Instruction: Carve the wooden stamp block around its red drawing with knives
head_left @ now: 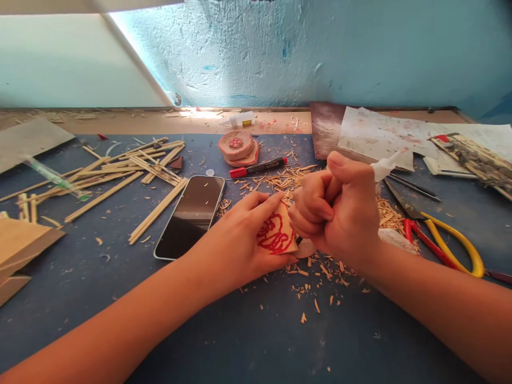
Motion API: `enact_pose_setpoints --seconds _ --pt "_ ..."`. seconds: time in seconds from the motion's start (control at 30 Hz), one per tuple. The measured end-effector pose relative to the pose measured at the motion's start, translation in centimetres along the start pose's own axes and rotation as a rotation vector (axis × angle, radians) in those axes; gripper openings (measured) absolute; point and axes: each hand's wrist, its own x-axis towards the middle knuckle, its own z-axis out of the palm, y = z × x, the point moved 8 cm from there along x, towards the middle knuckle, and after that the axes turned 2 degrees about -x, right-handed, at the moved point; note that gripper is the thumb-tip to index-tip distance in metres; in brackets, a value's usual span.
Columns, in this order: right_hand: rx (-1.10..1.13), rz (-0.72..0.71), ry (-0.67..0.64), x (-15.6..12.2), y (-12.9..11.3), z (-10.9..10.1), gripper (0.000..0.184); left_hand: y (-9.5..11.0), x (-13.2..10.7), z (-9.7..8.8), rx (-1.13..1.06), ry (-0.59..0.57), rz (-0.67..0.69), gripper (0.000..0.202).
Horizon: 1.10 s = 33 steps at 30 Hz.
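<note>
My left hand (248, 234) is wrapped round a small flat wooden piece (277, 234) with red lines drawn on its top face. Its thumb lies along the near edge, and the fingers cover the far edge. Close against the right side of that piece, my right hand (334, 208) is closed in a fist. A small dark tip shows below the fist at the wood's edge; the rest of what it grips is hidden. Behind the right hand juts a white pointed nozzle (387, 166), its body out of sight. Wood shavings (326, 272) lie under and around both hands.
A phone (191, 216) lies left of my hands, near thin wooden sticks (116, 168). Beyond are a red marker (258, 167) and round wooden pieces (236, 146). Pliers (436, 234) with red and yellow handles lie right, below stained paper (380, 133). A blue wall (256, 53) stands behind.
</note>
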Motion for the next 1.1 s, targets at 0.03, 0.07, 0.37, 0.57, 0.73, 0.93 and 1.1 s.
enact_pose_setpoints --seconds 0.03,0.07,0.37,0.57,0.73,0.93,1.1 --pt "-0.029 0.01 -0.019 -0.1 -0.4 0.4 0.074 0.0 0.0 0.0 0.007 -0.01 -0.005 0.084" --pt "-0.063 0.024 -0.031 -0.3 -1.0 0.7 0.076 -0.1 0.0 0.0 0.016 -0.013 -0.011 0.081" --pt "-0.216 0.08 -0.074 -1.1 -3.2 2.0 0.087 -0.2 0.0 -0.2 -0.001 -0.011 -0.026 0.06" --pt "-0.182 0.111 -0.307 -1.0 -2.2 1.4 0.07 -0.4 0.1 -0.4 -0.013 -0.015 -0.03 0.059" --pt "-0.178 0.166 -0.169 -0.4 -3.5 1.2 0.031 -0.5 0.0 -0.4 -0.047 -0.022 -0.034 0.07" --pt "-0.214 0.274 -0.093 -0.5 -3.9 1.8 0.044 -0.3 0.2 -0.5 -0.006 -0.019 -0.037 0.072" --pt "-0.219 0.339 -0.131 -0.4 -3.5 2.2 0.061 -0.5 0.2 -0.5 0.046 -0.015 -0.012 0.077"
